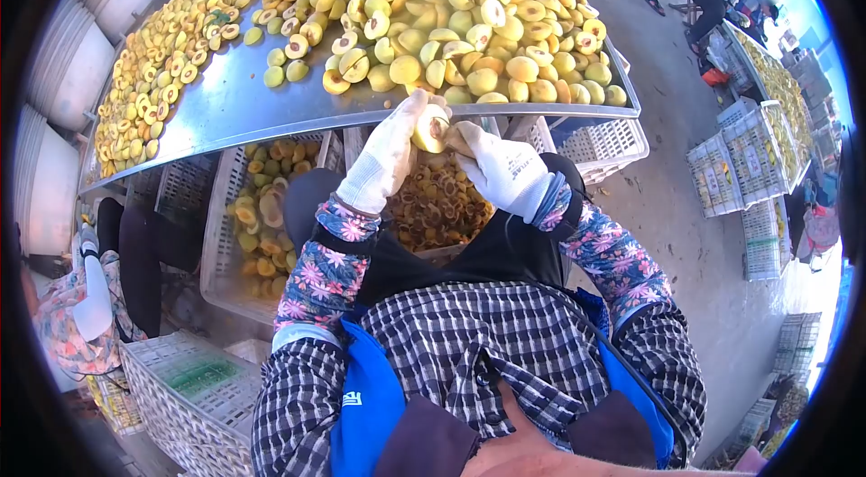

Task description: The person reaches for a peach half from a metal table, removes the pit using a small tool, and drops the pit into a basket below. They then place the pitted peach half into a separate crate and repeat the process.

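Observation:
My left hand, in a white work glove, grips a halved apricot with its cut face and brown centre showing. My right hand, gloved the same way, has its fingers pinched together at the fruit's right edge; what lies between them is hidden. Both hands are just in front of the metal table's near edge. On that table is a heap of apricots, many cut in half. Below my hands, between my knees, a container holds many brownish-red stones and cut pieces.
A crate of apricots stands left of my knees, and a white crate sits under the table's right end. Stacked crates stand at right. Another person's sleeved arm is at left; more people are at the back.

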Motion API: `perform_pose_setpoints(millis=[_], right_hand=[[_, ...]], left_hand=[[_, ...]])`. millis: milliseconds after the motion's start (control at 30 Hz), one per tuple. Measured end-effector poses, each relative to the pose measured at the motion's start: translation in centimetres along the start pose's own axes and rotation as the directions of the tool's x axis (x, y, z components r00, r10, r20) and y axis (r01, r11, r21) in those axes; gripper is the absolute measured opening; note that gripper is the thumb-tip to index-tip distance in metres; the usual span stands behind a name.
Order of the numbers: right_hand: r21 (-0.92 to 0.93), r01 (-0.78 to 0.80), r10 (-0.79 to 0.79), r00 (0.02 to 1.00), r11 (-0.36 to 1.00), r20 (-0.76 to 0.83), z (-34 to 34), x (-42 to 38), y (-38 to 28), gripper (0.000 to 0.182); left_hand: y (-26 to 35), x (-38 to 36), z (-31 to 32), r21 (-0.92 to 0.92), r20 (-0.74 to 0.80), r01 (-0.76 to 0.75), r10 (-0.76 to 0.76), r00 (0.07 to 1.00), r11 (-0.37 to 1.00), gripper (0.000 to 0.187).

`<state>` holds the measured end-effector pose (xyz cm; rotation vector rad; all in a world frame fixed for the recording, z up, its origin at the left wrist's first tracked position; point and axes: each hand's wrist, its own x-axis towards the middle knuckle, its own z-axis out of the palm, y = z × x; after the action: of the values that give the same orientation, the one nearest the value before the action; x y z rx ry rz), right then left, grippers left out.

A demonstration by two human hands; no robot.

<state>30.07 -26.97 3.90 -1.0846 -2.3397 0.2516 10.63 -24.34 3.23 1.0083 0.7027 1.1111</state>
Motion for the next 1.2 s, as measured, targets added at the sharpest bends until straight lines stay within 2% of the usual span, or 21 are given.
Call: perform_pose_setpoints(millis=[67,133,200,233,333,400,467,500,533,600,633,667,733,767,800,867,967,1000,1067,1133,1200], right_hand=[[0.012,-0.065,0.065,0.998,0.998,0.000,-0.3,0.0,-0.5,0.041],[0.030,-0.135,0.134,0.991,0.990,0.005,-0.7,-0.1,-1.1,0.039],[0.099,-0.082,0.078,0.996,0.992,0.051,-1.0,-0.3,-1.5,0.037],[0.103,-0.090,0.085,0.995,0.991,0.056,-0.9,-0.6,-1.5,0.037],[0.037,-0.100,0.090,0.971,0.994,0.221,-0.7,-1.1,-1.1,0.035],[0.135,-0.131,0.103,0.974,0.982,0.200,-0.6,-1.1,-1.1,0.033],[0.206,-0.178,0.145,0.976,0.962,0.165,-0.3,-1.1,-0.8,0.033],[0.278,-0.221,0.189,0.972,0.935,0.136,0.0,-1.1,-0.5,0.032],[0.280,-0.222,0.192,0.973,0.934,0.131,0.8,-1.2,0.1,0.032],[0.290,-0.078,0.076,0.997,0.954,0.019,2.5,-1.3,1.0,0.031],[0.297,-0.080,0.079,0.997,0.951,0.017,2.8,-1.4,1.1,0.031],[0.294,-0.072,0.060,0.997,0.953,0.052,3.1,-1.5,1.1,0.032],[0.295,-0.072,0.047,0.995,0.953,0.090,2.3,-1.2,0.5,0.032],[0.308,-0.186,0.123,0.969,0.933,0.213,1.0,-0.9,-0.1,0.032],[0.307,-0.298,0.192,0.924,0.904,0.331,0.2,-0.6,-0.3,0.032],[0.293,-0.273,0.167,0.925,0.916,0.341,0.6,-0.9,0.1,0.035],[0.696,-0.527,0.192,0.842,0.487,0.503,1.2,-1.0,-0.2,0.036],[0.699,-0.526,0.192,0.843,0.485,0.502,1.1,-1.0,-0.3,0.036],[0.741,-0.662,0.151,0.725,-0.113,0.672,1.0,-1.4,-0.9,0.033],[0.759,-0.631,0.174,0.739,-0.161,0.651,1.5,-1.5,-1.3,0.035],[0.677,-0.643,0.088,0.699,-0.359,0.710,1.3,-1.3,-1.2,0.038]], left_hand=[[-0.5,0.6,0.5,-0.050,-0.068,-0.130,0.126,0.990,0.990,0.046],[-0.4,0.4,0.9,0.024,-0.126,-0.117,0.119,0.985,0.993,0.048],[0.1,0.0,0.5,0.311,-0.060,-0.120,0.145,0.988,0.943,0.053],[1.0,-0.1,0.5,0.468,-0.014,-0.080,0.098,0.995,0.880,0.062],[1.7,0.4,-0.2,0.557,0.075,-0.013,-0.036,0.997,0.830,0.072],[0.3,1.1,-1.1,0.556,0.049,-0.027,-0.001,0.999,0.831,0.079],[-0.3,1.7,-1.1,0.215,-0.028,0.088,-0.084,0.996,0.973,0.081],[-1.5,2.0,-0.6,0.032,-0.054,-0.015,0.017,0.998,0.999,0.083],[-2.8,2.5,0.1,-0.066,-0.131,-0.217,0.207,0.969,0.974,0.081],[-4.5,2.3,1.7,0.003,-0.236,-0.385,0.375,0.896,0.923,0.077],[-5.0,1.7,2.4,0.077,-0.200,-0.518,0.522,0.829,0.852,0.067],[-4.9,1.5,2.2,0.082,-0.200,-0.510,0.516,0.833,0.856,0.067],[-3.8,1.1,2.3,-0.042,-0.319,-0.265,0.238,0.917,0.963,0.058],[-2.7,0.6,2.1,-0.040,-0.279,-0.158,0.141,0.950,0.987,0.056],[-2.5,0.5,1.9,-0.042,-0.278,-0.152,0.135,0.951,0.987,0.056],[-2.3,0.6,1.4,0.018,-0.183,-0.058,0.060,0.981,0.998,0.057],[-1.7,0.7,1.3,-0.028,-0.158,0.062,-0.066,0.985,0.998,0.054],[-1.6,0.8,1.3,-0.056,-0.160,0.104,-0.111,0.981,0.993,0.052],[-1.7,0.8,1.9,-0.124,-0.205,0.076,-0.100,0.974,0.989,0.052],[-1.7,0.7,2.5,-0.192,-0.246,0.048,-0.095,0.965,0.980,0.052],[-1.6,0.7,2.9,-0.287,-0.291,0.030,-0.117,0.950,0.957,0.046]])
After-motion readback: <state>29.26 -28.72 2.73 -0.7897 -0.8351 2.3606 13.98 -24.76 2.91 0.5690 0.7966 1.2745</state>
